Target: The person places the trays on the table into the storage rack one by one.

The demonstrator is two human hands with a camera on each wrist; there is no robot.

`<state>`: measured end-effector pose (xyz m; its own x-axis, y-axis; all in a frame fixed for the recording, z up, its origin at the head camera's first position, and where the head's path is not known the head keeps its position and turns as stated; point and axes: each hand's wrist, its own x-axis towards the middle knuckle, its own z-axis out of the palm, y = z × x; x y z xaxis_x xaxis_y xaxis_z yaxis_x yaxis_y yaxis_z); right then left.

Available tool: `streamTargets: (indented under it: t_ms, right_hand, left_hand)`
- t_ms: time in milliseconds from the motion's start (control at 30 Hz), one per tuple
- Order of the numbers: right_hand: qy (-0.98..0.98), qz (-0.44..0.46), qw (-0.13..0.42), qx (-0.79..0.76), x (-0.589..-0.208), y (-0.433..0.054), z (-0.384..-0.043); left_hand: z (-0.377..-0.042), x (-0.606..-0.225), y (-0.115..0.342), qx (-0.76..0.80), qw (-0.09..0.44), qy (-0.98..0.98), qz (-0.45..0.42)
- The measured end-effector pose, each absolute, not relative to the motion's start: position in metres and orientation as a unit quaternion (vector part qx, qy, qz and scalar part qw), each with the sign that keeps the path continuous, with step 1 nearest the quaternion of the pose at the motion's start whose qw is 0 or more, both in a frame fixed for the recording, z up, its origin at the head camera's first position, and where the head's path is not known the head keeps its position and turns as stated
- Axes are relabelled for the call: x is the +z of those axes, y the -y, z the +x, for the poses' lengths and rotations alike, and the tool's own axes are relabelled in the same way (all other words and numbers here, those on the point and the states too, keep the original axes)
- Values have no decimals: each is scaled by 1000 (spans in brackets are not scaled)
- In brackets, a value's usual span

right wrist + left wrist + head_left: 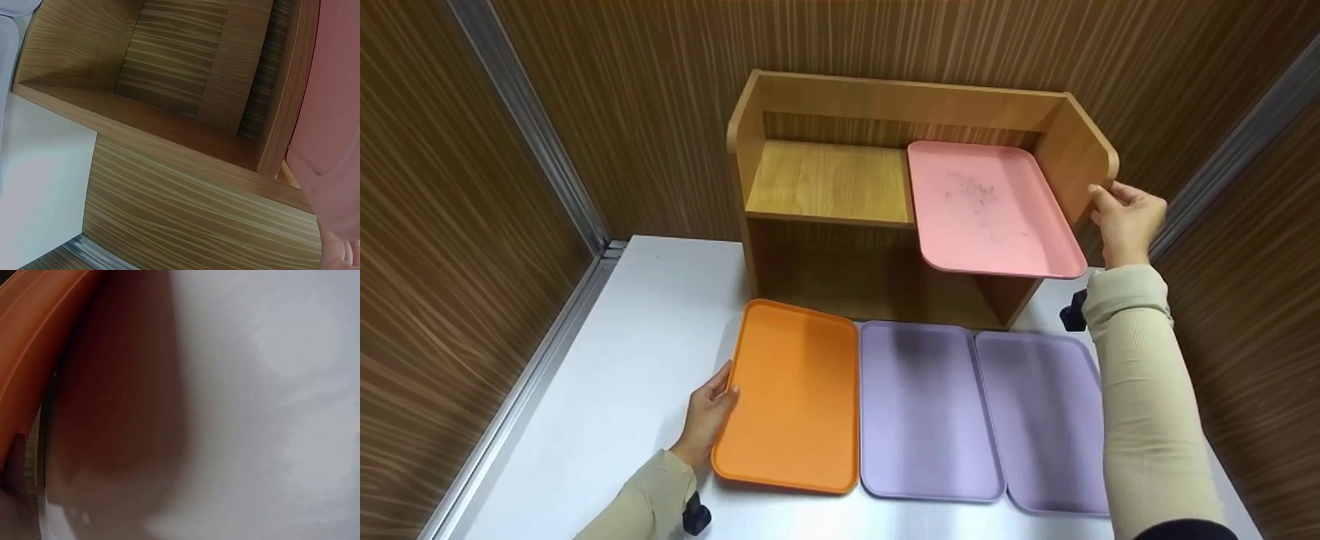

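My left hand point(706, 416) grips the left rim of an orange tray point(791, 397), thumb on top. In the left wrist view that tray point(28, 354) stands off the white table, casting a dark shadow. At the upper right, my right hand point(1129, 221) pinches the front edge of the right side panel point(1084, 150) of a small wooden shelf unit point(832, 180). Beside that panel a pink tray point(990, 210) with dark smudges lies on the upper shelf, its near end jutting past the front. The right wrist view shows the pink tray's underside point(337, 112) close to the fingers point(334, 250).
Two lilac trays, a middle one point(930, 412) and a right one point(1042, 420), lie side by side on the white table point(660, 300), right of the orange tray. My right forearm covers part of the right one. Wood-grain walls point(660, 112) with metal edging enclose the table.
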<state>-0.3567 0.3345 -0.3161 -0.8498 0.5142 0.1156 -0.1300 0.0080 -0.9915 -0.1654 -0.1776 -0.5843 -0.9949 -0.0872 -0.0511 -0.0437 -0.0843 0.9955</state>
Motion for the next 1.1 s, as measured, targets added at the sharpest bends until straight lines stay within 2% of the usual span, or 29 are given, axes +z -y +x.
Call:
streamTargets:
  t_ms: [533, 1100]
  right_hand:
    - [674, -142, 233, 686, -317, -335, -358]
    - [666, -138, 236, 695, -317, -335, -358]
  left_hand:
    - [-167, -548, 178, -738, 17, 671, 71]
    - [-160, -477, 168, -781, -11, 619, 84]
